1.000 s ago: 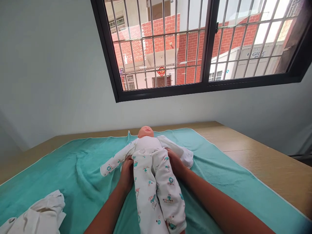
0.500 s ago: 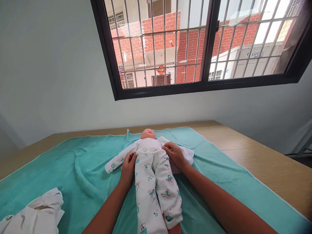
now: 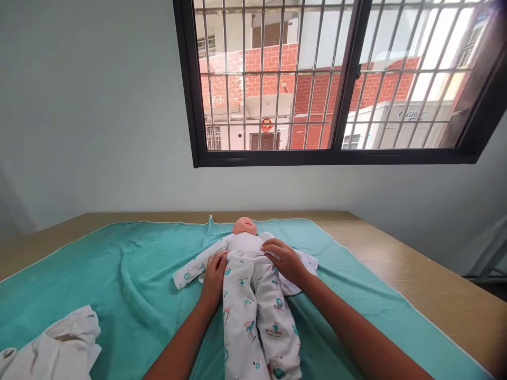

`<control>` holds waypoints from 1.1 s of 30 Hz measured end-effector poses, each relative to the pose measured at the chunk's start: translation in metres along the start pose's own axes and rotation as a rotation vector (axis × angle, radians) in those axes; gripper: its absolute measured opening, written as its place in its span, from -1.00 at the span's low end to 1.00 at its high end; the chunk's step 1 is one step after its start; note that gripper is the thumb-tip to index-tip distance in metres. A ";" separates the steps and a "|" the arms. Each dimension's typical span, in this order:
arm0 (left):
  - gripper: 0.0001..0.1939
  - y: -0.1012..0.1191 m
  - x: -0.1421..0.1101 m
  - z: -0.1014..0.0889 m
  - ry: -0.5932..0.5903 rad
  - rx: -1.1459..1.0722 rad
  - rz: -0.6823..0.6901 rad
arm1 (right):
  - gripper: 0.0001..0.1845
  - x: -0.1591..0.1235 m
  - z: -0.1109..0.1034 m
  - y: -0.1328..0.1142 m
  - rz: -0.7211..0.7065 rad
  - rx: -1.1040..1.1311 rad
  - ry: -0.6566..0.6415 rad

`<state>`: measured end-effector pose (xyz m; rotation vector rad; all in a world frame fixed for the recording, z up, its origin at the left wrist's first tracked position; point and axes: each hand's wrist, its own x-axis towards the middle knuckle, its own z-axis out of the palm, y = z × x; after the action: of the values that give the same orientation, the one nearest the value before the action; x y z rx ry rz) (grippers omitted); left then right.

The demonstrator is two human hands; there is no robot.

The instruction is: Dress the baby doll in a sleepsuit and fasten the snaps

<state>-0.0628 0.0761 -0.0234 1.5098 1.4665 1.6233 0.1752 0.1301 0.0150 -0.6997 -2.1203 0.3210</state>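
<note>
A baby doll [image 3: 244, 226] lies on its back with its head toward the wall. White printed trousers [image 3: 242, 311] cover its legs up to the waist. Beneath its body a white printed top [image 3: 197, 265] is spread with the sleeves out to both sides. At the left of the waistband rests my left hand [image 3: 214, 275], fingers lying along the cloth, holding nothing I can see. My right hand [image 3: 285, 260] lies over the waistband's right side, fingers stretched out and slightly apart. The doll's arms are hidden.
A turquoise blanket [image 3: 146, 311] covers much of the wooden table [image 3: 390, 248]. Crumpled white cloth [image 3: 59, 343] lies at the near left. Behind the table is a pale wall [image 3: 119, 179] with a barred, black-framed window [image 3: 269, 158].
The fingers of my right hand have loosened from a pinch on the waistband and now lie flatter across it. My left fingers have also relaxed. The camera view has tilted slightly.
</note>
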 end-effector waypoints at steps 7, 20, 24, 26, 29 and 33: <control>-0.62 -0.002 0.002 -0.003 -0.045 -0.079 -0.010 | -0.79 0.025 0.014 0.004 0.176 -0.122 -0.032; -0.59 -0.001 0.007 -0.006 -0.030 -0.269 -0.241 | -0.60 0.079 0.008 0.030 0.710 0.585 -0.412; -0.72 -0.006 0.009 -0.005 0.013 -0.154 -0.135 | -0.56 0.087 0.005 0.022 0.707 0.381 -0.443; -0.79 -0.008 0.009 -0.004 0.119 -0.033 0.003 | -0.61 0.095 0.004 0.015 0.641 0.217 -0.531; -0.80 -0.009 0.007 -0.005 0.199 0.075 0.141 | -0.68 0.106 -0.002 0.002 0.534 0.088 -0.688; -0.78 -0.007 0.006 -0.005 0.113 0.043 0.080 | -0.72 0.112 -0.015 -0.014 0.427 -0.018 -0.851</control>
<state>-0.0710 0.0811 -0.0263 1.5407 1.5279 1.7595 0.1286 0.1839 0.1035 -1.1743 -2.7378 0.9711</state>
